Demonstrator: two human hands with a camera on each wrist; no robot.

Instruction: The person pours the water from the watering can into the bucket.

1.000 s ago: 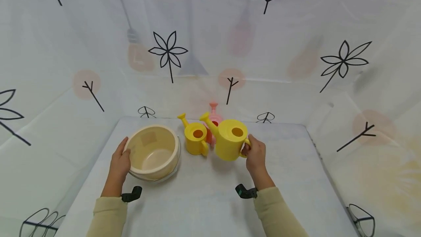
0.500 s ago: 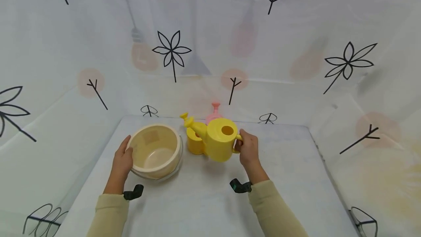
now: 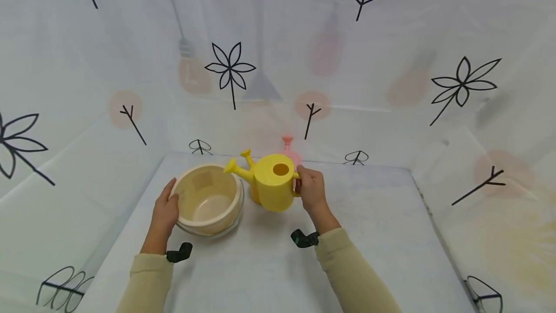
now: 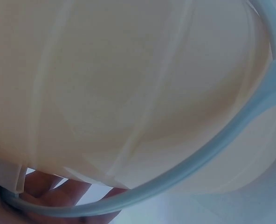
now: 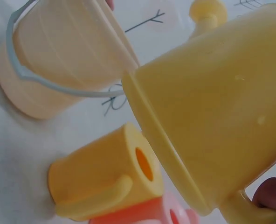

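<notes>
My left hand (image 3: 166, 209) holds the left side of a cream bucket (image 3: 208, 223), thumb at the rim. In the left wrist view the bucket's grey handle (image 4: 184, 165) hangs down across its wall, with fingers (image 4: 68, 193) behind it. By its handle, my right hand (image 3: 312, 190) grips a yellow watering can (image 3: 273, 190) raised over the table. Its spout points left, the tip overlapping the bucket's right rim in the head view. A second yellow watering can (image 5: 100, 175) stands behind, mostly hidden in the head view. Beside it is a pink watering can (image 5: 142, 212).
The white table (image 3: 243, 274) carries the bucket and the standing cans. A white cloth (image 3: 269, 23) with printed leaves and bulbs hangs behind and at both sides. The pink can (image 3: 287, 145) stands near the table's back edge.
My right hand has carried the yellow watering can left toward the bucket, so it now covers most of the other yellow can. My left hand keeps its hold on the bucket.
</notes>
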